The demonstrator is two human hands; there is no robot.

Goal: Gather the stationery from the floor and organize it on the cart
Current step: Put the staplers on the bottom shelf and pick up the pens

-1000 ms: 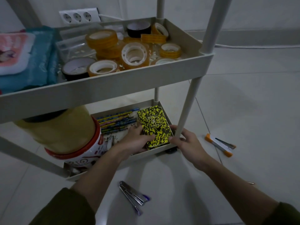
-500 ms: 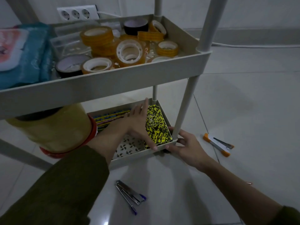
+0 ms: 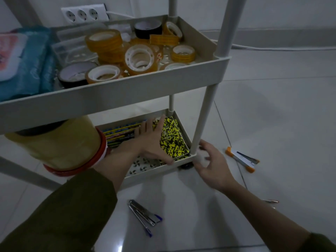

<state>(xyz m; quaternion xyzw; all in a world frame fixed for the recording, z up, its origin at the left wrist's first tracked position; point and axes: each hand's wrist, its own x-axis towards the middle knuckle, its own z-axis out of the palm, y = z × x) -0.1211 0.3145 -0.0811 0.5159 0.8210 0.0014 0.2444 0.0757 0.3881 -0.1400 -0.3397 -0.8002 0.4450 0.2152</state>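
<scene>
A yellow-and-black speckled notebook (image 3: pixel 171 138) stands tilted on its edge against the right wall of the cart's bottom tray (image 3: pixel 154 173). My left hand (image 3: pixel 151 142) lies flat against its left face, fingers spread, thumb under its near corner. My right hand (image 3: pixel 209 160) hovers just outside the tray's front right corner by the cart leg (image 3: pixel 203 120), fingers loosely curled, holding nothing. Coloured pencils (image 3: pixel 118 134) lie in the tray behind my left hand. On the floor lie a silver-blue stapler (image 3: pixel 145 216) near me and an orange-white stapler (image 3: pixel 241 159) to the right.
The upper tray (image 3: pixel 127 86) holds several tape rolls (image 3: pixel 140 59) and a teal wipes pack (image 3: pixel 23 60). A yellow jar with a red lid (image 3: pixel 60 144) fills the bottom tray's left side. A socket strip (image 3: pixel 84 14) and a cable (image 3: pixel 272 48) run along the wall.
The notebook went from lying flat in both hands to standing tilted against the tray's right wall. My left hand moved onto its face; my right hand let go and drew back outside the corner.
</scene>
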